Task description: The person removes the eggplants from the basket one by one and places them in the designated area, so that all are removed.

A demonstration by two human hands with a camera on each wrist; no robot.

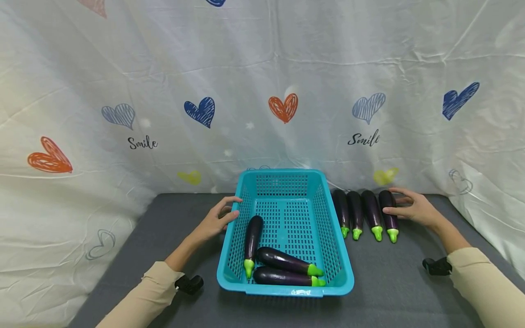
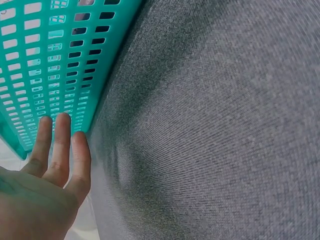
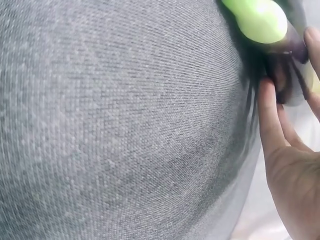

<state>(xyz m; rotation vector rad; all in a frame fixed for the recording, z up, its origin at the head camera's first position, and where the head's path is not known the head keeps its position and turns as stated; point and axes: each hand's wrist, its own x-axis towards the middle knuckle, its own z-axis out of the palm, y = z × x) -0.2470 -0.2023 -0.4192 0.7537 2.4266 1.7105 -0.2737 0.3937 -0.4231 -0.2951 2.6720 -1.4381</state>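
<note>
A blue plastic basket (image 1: 280,172) stands on the dark grey cloth. Inside lie three eggplants: one lengthwise along the left wall (image 1: 253,237), and two crosswise near the front, an upper one (image 1: 283,259) and a lower one (image 1: 280,276). My left hand (image 1: 217,218) is at the basket's left side, its fingers (image 2: 61,150) extended along the perforated wall. To the right of the basket several eggplants lie in a row, green stems toward me. With my right hand (image 1: 414,209) I hold the rightmost eggplant (image 1: 387,200), thumb across it and fingers at its far side.
Left of the held one in the row are more eggplants (image 1: 370,207), close beside the basket's right wall. A white curtain (image 1: 246,136) printed with hearts hangs directly behind the table (image 1: 389,282). Dark wrist devices (image 1: 189,284) sit at both sleeves.
</note>
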